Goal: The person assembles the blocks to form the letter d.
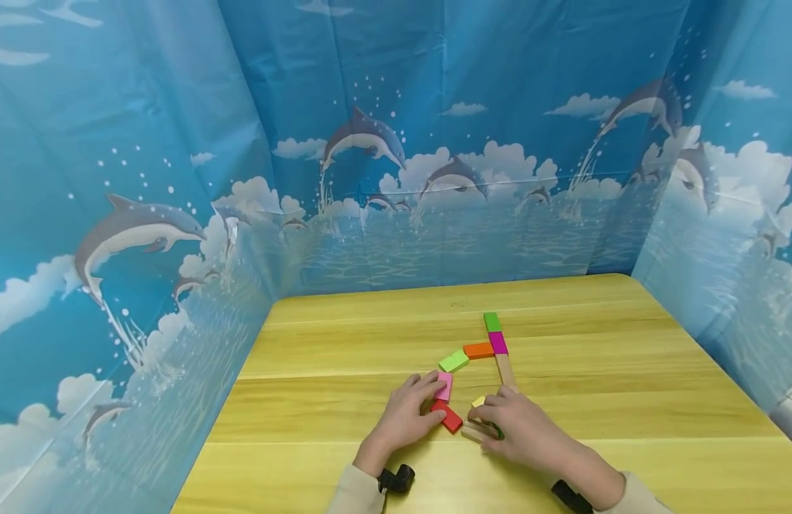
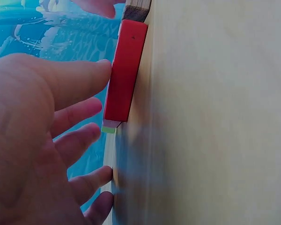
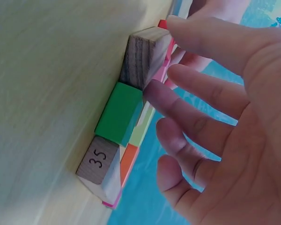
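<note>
On the table, a red block (image 1: 452, 420) lies end to end with a pink block (image 1: 445, 386). My left hand (image 1: 403, 415) rests its thumb against the red block's side, its other fingers spread beside the pink one. A plain wooden block (image 3: 143, 58) stands next to the red block's near end. Over it is my right hand (image 1: 527, 432), thumb and fingertips right at its edges with the fingers loosely bent. A dark green block (image 3: 117, 115) adjoins it, mostly hidden by that hand in the head view. Part of a yellow block (image 1: 478, 402) shows beside the right fingers.
The chain of blocks continues with a light green block (image 1: 454, 360), an orange block (image 1: 478, 350), a magenta block (image 1: 498, 343), a green block (image 1: 492, 322) and a long wooden piece (image 1: 506, 371). A block marked 35 (image 3: 98, 159) adjoins the dark green one. Dolphin-print curtains (image 1: 396, 157) surround the wooden table (image 1: 331, 428).
</note>
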Action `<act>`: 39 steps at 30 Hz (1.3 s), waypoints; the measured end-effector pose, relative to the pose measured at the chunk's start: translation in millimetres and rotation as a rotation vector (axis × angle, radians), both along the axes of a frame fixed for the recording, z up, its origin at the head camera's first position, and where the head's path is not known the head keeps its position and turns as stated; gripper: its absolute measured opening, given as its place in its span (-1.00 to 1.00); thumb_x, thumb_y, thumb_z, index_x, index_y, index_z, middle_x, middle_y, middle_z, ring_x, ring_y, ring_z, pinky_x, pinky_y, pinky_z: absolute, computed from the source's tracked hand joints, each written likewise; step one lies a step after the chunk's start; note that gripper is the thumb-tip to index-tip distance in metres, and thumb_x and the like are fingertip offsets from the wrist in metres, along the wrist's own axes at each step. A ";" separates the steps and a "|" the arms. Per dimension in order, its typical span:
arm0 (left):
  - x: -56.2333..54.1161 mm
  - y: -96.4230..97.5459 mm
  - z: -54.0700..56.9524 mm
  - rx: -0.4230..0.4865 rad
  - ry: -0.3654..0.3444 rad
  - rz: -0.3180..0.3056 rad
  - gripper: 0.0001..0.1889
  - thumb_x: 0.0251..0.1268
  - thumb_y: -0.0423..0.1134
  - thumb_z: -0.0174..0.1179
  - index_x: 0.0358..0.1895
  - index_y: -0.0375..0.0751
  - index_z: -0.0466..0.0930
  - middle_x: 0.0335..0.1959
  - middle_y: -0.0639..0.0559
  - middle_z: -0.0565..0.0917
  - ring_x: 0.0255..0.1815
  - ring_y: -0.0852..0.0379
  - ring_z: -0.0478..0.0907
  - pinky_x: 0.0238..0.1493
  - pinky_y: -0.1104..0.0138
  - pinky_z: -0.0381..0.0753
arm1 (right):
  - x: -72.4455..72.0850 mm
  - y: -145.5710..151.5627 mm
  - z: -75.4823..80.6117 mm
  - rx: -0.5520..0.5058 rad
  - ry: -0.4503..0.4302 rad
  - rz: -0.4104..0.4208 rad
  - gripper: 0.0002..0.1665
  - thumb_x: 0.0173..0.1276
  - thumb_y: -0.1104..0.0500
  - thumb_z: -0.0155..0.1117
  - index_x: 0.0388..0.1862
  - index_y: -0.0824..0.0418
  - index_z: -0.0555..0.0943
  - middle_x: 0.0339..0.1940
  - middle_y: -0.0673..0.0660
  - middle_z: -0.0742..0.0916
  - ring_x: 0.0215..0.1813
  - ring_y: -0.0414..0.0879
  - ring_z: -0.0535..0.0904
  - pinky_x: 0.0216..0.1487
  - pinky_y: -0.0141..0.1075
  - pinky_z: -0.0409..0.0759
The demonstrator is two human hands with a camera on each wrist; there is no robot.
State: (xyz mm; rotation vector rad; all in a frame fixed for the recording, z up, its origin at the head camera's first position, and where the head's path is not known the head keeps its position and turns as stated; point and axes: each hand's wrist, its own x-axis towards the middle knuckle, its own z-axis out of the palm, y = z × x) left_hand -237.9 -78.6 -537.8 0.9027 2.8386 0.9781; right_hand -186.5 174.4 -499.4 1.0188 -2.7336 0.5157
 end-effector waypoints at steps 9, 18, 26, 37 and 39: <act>-0.5 0.9 -1.9 -0.026 -0.009 0.019 -0.43 0.48 0.02 0.17 0.49 0.03 0.40 0.55 0.11 0.26 0.55 -0.22 0.09 0.36 -0.30 0.12 | 2.5 -4.6 -5.1 0.008 -0.005 -0.059 -0.53 -0.07 0.07 0.69 -0.11 -0.02 0.76 -0.43 -0.28 0.57 -0.30 -0.23 0.32 -0.38 -0.36 0.33; 1.5 0.6 -4.2 -0.007 -0.036 0.013 -0.44 0.48 0.00 0.18 0.48 0.04 0.40 0.52 0.06 0.32 0.55 -0.24 0.09 0.37 -0.29 0.12 | 5.6 -4.5 -11.1 -0.018 -0.035 -0.106 -0.49 -0.12 0.08 0.69 -0.09 -0.03 0.76 -0.47 -0.29 0.51 -0.33 -0.22 0.28 -0.42 -0.37 0.29; 1.0 0.9 -4.0 0.007 -0.040 0.012 -0.44 0.47 0.01 0.19 0.48 0.05 0.41 0.49 0.06 0.37 0.55 -0.24 0.10 0.36 -0.30 0.11 | 6.3 -4.5 -13.1 -0.041 -0.050 -0.129 -0.52 -0.11 0.15 0.64 -0.11 -0.02 0.76 -0.45 -0.28 0.53 -0.32 -0.24 0.30 -0.42 -0.38 0.32; 0.2 -1.0 -4.6 0.014 -0.033 0.015 -0.45 0.47 -0.01 0.19 0.47 0.04 0.42 0.47 0.07 0.39 0.54 -0.25 0.12 0.36 -0.30 0.13 | -1.6 -1.0 -2.6 -0.076 -0.096 -0.110 -0.57 0.02 0.16 0.58 -0.05 -0.02 0.77 -0.35 -0.26 0.56 -0.30 -0.31 0.40 -0.32 -0.33 0.47; -0.3 -1.0 -4.7 0.016 -0.026 0.012 -0.45 0.47 0.00 0.19 0.47 0.04 0.42 0.47 0.06 0.39 0.53 -0.26 0.13 0.34 -0.31 0.14 | -3.8 -0.8 0.1 -0.080 -0.102 -0.113 -0.58 0.04 0.15 0.59 -0.05 -0.01 0.77 -0.35 -0.26 0.58 -0.31 -0.33 0.42 -0.31 -0.33 0.49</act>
